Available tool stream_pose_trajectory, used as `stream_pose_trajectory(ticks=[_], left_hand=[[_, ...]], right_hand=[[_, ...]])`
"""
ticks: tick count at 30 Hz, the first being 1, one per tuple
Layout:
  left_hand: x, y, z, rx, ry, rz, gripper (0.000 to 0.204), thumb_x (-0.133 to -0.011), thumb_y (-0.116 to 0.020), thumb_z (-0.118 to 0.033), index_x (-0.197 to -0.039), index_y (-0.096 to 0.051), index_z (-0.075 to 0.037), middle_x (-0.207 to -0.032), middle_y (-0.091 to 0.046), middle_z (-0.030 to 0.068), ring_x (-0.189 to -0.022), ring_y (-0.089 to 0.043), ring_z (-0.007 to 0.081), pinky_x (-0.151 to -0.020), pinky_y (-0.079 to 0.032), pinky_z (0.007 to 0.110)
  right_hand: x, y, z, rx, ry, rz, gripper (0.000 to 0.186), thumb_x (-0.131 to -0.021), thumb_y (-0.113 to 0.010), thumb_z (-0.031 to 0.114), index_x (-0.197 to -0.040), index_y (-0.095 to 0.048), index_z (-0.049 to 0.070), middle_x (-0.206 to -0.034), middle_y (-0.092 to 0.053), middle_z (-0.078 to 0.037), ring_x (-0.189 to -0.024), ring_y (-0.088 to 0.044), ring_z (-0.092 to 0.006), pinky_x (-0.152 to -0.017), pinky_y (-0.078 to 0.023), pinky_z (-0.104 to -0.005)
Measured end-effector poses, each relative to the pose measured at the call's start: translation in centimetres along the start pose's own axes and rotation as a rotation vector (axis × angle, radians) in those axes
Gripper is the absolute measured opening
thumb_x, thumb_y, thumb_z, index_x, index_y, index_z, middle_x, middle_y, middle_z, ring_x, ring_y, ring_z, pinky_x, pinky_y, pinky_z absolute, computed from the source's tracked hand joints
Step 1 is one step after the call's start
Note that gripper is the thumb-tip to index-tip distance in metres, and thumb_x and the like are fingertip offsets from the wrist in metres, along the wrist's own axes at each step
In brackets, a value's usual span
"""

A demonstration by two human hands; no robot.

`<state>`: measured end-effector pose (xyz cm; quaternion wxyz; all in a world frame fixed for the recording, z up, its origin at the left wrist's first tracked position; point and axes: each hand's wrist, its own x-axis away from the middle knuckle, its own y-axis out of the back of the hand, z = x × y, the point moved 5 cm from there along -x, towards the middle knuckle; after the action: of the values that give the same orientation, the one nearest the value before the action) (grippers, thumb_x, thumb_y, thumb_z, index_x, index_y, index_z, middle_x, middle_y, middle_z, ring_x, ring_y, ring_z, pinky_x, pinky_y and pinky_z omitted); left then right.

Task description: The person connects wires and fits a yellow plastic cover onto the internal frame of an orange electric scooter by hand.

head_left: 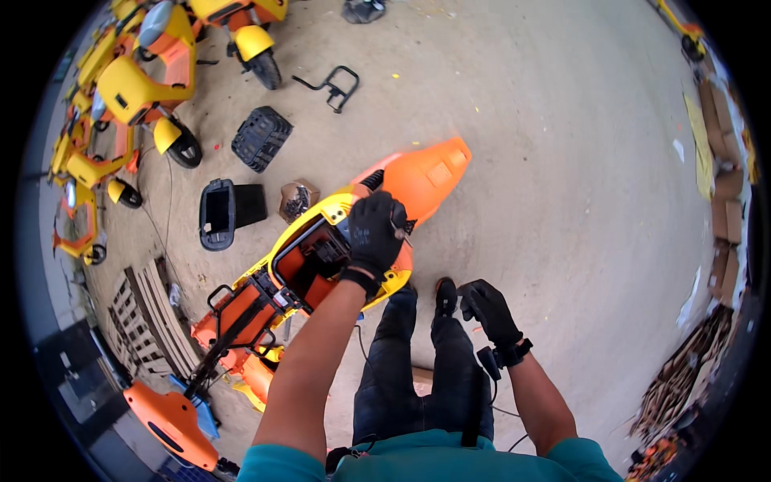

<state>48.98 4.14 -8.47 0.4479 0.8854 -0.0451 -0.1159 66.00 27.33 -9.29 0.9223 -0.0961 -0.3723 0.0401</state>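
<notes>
A yellow and orange scooter point(281, 241) stands in front of me, its orange rear fairing point(434, 178) pointing to the far right. Its seat area is uncovered, showing a dark compartment point(316, 255) with black parts inside. My left hand point(373, 233), in a black glove, is closed over the body behind that compartment. A small piece by its fingers is too small to name. My right hand point(490, 311), also gloved in black, hangs apart from the scooter beside my right leg. Its fingers are curled in, and whatever they may hold is hidden.
On the floor beyond the scooter lie a black bin point(233, 210), a black plastic basket point(262, 138), a small carton of hardware point(299, 199) and a black tube frame point(333, 87). Yellow scooters point(144, 88) line the left; wooden pallets point(152, 313) lie nearer. Cardboard point(727, 201) lines the right.
</notes>
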Motion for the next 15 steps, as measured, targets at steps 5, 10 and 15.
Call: stream_pose_trajectory(ticks=[5, 10, 15], left_hand=[[9.1, 8.7, 1.4, 0.221, 0.184, -0.098, 0.006, -0.078, -0.058, -0.010, -0.084, -0.056, -0.008, -0.087, -0.057, 0.0120, -0.090, -0.055, 0.0360, -0.080, -0.043, 0.046], [22.6, 11.0, 8.7, 0.376, 0.755, -0.207, 0.017, -0.096, -0.053, -0.015, -0.086, -0.060, -0.004, -0.078, -0.058, 0.0140, -0.079, -0.059, 0.0347, -0.070, -0.047, 0.042], [32.4, 12.3, 13.1, 0.309, 1.058, -0.311, 0.032, -0.100, -0.047, -0.025, -0.082, -0.062, -0.003, -0.079, -0.062, 0.0166, -0.077, -0.059, 0.0350, -0.069, -0.046, 0.042]], right_hand=[[-0.6, -5.6, 5.7, 0.075, 0.013, 0.099, 0.015, -0.096, -0.057, 0.009, -0.107, -0.062, 0.001, -0.083, -0.063, -0.002, -0.071, -0.057, -0.0079, -0.063, -0.047, -0.0232], [-4.8, -13.5, 10.5, 0.231, 0.037, 0.230, 0.015, -0.097, -0.057, 0.015, -0.104, -0.062, 0.002, -0.080, -0.058, 0.000, -0.069, -0.054, -0.0060, -0.061, -0.045, -0.0219], [-9.6, -26.5, 12.9, 0.338, 0.051, 0.425, 0.015, -0.096, -0.059, 0.019, -0.087, -0.057, 0.007, -0.072, -0.054, 0.002, -0.059, -0.049, -0.0044, -0.052, -0.040, -0.0223]])
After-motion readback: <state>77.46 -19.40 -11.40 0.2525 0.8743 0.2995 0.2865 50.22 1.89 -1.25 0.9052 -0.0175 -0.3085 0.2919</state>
